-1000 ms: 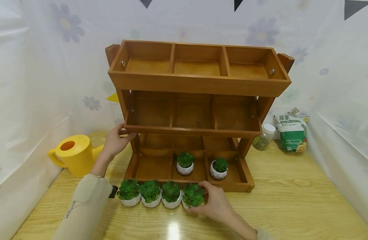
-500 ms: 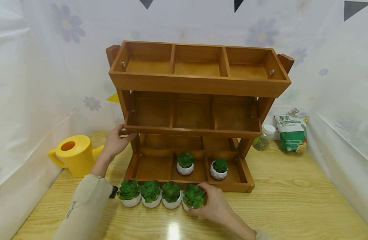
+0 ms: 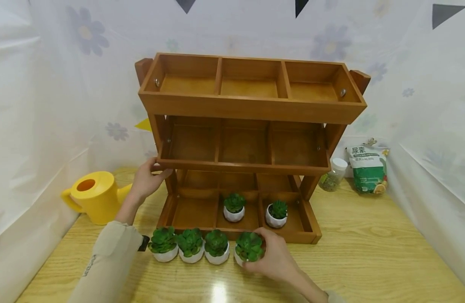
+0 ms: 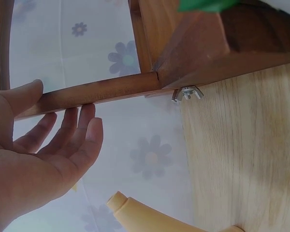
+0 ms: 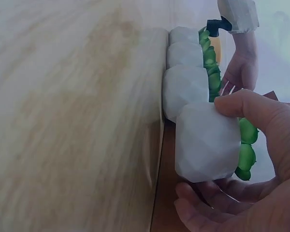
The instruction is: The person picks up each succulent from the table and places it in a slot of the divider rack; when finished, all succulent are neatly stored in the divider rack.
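White pot (image 5: 208, 142) in R fingers (image 5: 195, 213), now apart fr. row (image 3: 190, 244).

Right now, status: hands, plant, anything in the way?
Left hand holds the rack's left upright. Right hand grips front row's rightmost succulent. Close by: three matching potted plants to its left, bottom tray's front wall behind.

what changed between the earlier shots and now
The right hand moved the potted succulent it holds slightly right, opening a gap from the row of three pots. Unchanged: that grip, the left hand on the wooden rack, and the two plants in its bottom tier.
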`<act>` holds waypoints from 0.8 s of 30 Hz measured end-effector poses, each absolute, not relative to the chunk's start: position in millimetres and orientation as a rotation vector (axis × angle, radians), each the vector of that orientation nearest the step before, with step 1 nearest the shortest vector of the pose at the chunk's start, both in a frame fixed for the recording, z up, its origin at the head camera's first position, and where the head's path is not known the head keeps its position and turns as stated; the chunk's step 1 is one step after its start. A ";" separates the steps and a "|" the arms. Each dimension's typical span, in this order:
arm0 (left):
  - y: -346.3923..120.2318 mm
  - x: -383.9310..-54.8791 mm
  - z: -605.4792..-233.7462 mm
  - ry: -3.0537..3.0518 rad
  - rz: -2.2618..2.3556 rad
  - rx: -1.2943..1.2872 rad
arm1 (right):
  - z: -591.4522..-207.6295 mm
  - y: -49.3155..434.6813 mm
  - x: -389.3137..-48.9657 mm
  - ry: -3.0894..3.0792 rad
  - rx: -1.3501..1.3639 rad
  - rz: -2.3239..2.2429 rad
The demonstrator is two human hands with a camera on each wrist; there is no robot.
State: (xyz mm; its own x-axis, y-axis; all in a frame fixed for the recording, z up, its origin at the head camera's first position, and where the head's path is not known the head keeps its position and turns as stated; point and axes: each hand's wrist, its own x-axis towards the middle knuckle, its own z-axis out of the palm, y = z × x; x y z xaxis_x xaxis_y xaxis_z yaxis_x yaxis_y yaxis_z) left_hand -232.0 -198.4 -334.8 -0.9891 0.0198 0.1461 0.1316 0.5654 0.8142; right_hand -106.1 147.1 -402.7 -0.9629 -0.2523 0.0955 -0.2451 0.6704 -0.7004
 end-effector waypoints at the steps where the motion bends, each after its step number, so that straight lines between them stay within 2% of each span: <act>1: -198.4 -232.0 -334.8 -2.672 -1.404 -0.128 | -401.5 147.7 -106.2 2.856 -0.423 -1.210; 13: -199.3 -232.6 -334.7 -2.671 -1.408 -0.128 | -377.3 152.9 -120.6 2.743 -0.440 -1.345; 24: -198.8 -231.2 -333.7 -2.670 -1.416 -0.137 | -351.1 138.2 -151.2 2.703 -0.432 -1.350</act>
State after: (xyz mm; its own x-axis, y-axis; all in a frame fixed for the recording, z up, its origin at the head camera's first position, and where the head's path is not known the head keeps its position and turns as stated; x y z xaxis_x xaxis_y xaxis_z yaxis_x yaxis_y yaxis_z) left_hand -231.2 -198.8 -333.7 -0.9892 0.0254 0.1447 0.1340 0.5591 0.8182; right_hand -151.2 138.2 -351.1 -0.9560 -0.2897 0.0455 -0.2104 0.5693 -0.7947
